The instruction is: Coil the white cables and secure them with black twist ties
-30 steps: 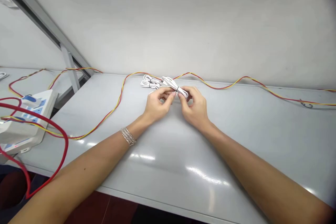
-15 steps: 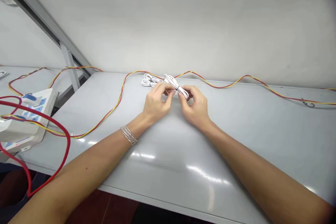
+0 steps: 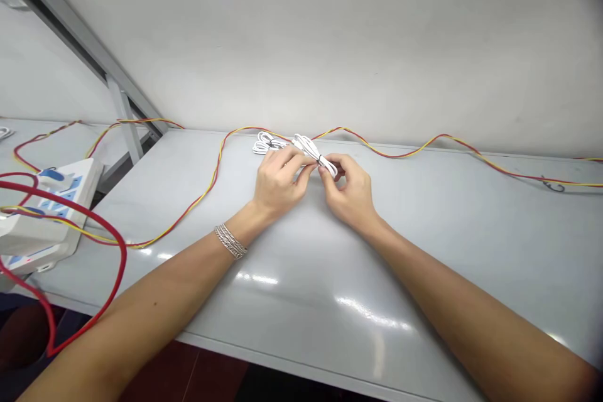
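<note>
A coiled white cable [image 3: 308, 147], bound round its middle by a thin black twist tie [image 3: 320, 158], is between my hands above the back of the grey table. My right hand [image 3: 349, 188] is closed on the near end of the coil, thumb in front. Beside the tie, the thumb and forefinger of my left hand [image 3: 281, 181] are pinched together on the twist tie; its ends are hidden by the fingertips. Just behind my left hand lies a second tied white cable [image 3: 267, 143], partly covered by the fingers.
Red and yellow wires [image 3: 396, 156] run along the back of the table [image 3: 282, 301], at the foot of a pale wall. At left are a white power strip [image 3: 70, 191] with plugs, a looped red cable [image 3: 123, 257] and a grey metal frame [image 3: 123, 114].
My left hand has shifted slightly left and its fingers have closed in nearer the tie. The right hand keeps its hold on the cable, almost unmoved.
</note>
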A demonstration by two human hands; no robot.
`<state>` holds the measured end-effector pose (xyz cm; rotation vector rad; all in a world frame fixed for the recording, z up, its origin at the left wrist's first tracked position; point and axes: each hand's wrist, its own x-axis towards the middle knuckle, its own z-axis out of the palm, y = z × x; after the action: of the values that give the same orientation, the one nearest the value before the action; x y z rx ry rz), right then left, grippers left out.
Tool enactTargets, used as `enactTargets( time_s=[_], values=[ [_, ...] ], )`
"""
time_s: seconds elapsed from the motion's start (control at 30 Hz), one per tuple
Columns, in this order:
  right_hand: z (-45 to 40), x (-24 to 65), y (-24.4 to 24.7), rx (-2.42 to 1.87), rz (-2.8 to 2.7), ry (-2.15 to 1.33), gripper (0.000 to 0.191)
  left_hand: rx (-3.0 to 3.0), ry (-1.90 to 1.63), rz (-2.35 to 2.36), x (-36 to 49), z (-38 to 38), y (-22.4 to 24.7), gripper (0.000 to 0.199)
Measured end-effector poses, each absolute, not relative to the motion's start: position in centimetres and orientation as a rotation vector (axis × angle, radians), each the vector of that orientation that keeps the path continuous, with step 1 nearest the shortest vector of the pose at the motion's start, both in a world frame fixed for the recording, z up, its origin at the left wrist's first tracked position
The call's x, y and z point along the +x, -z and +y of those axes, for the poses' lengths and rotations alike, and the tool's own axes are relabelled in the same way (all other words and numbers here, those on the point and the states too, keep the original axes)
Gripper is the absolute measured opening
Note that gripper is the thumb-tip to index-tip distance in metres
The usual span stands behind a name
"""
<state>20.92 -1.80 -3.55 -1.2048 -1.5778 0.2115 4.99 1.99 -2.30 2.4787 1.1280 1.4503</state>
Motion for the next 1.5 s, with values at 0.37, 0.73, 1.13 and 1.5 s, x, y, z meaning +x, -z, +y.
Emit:
enactTargets(
  time_s=[0.37, 0.73, 1.13, 1.5],
  values=[
    [-1.9, 20.8, 3.4, -1.238, -1.577, -0.250, 0.015, 2.472, -1.431, 1.128, 5.1, 1.6, 2.1, 0.016],
    [-1.9, 20.9, 3.3, -1.242, -1.589, -0.185, 0.012, 2.313, -1.469, 1.108, 5.5, 1.2, 2.2, 0.008],
    [-1.9, 20.9, 3.4, -1.266, -1.489, -0.266, 0.010, 1.797, -1.367, 0.997, 5.8, 1.7, 3.1, 0.011],
    [-1.8, 21.1, 3.4, -1.290, -1.409, -0.392, 0.011, 1.499, -1.250, 0.898, 5.9, 2.1, 2.7, 0.017]
  ],
)
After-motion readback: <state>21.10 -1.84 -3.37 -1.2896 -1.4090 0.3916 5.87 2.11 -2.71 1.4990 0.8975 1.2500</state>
